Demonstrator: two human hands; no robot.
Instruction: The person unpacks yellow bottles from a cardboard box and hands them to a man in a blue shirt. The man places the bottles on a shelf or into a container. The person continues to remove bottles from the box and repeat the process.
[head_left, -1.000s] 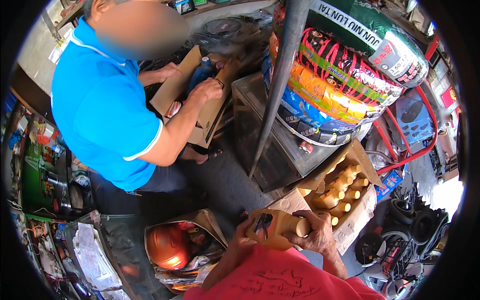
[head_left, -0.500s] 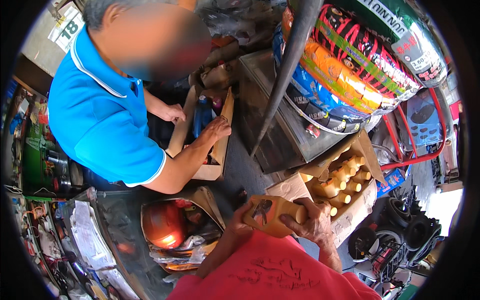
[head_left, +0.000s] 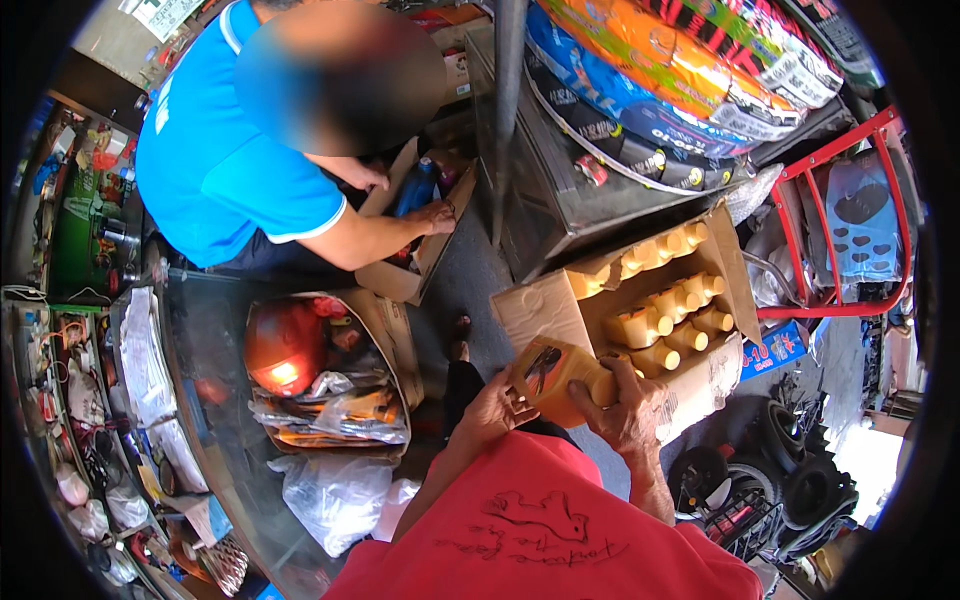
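Bottle [head_left: 556, 388] of yellow plastic lies long axis crosswise, base left, capped end right; the right hand [head_left: 630, 408] grips that end, nearer the open carton [head_left: 698, 398] of matching bottles [head_left: 684, 302] just ahead-right, while the left hand [head_left: 492, 408] curls by the base, its hold unclear.

Across the lower middle of the frame spreads my pinkish-red top [head_left: 450, 560], marked with a dark line sketch [head_left: 542, 514] and slanting, handwritten-looking script [head_left: 548, 546]. My left hand [head_left: 488, 410], right hand [head_left: 624, 412] and forearms [head_left: 650, 482] are bare. A dark trouser leg [head_left: 461, 388] of mine shows near the centre.
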